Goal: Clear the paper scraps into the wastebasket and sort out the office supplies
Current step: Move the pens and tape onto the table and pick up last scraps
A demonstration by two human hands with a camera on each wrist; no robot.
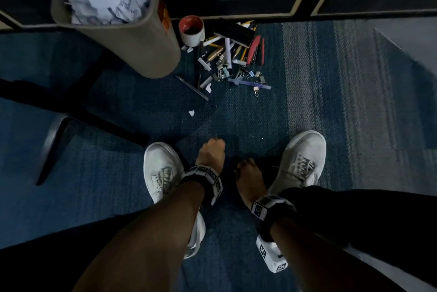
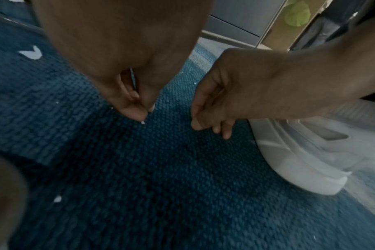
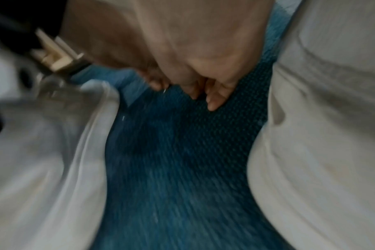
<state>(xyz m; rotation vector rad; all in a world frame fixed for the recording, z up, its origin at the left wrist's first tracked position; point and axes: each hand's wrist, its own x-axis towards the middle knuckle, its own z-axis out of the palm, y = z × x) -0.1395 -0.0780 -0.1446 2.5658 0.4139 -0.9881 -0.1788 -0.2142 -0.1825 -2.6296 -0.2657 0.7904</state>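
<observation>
text: none legible | wastebasket (image 1: 132,38): orange marking, unreadable | wristbands (image 1: 208,177): coded tags only
</observation>
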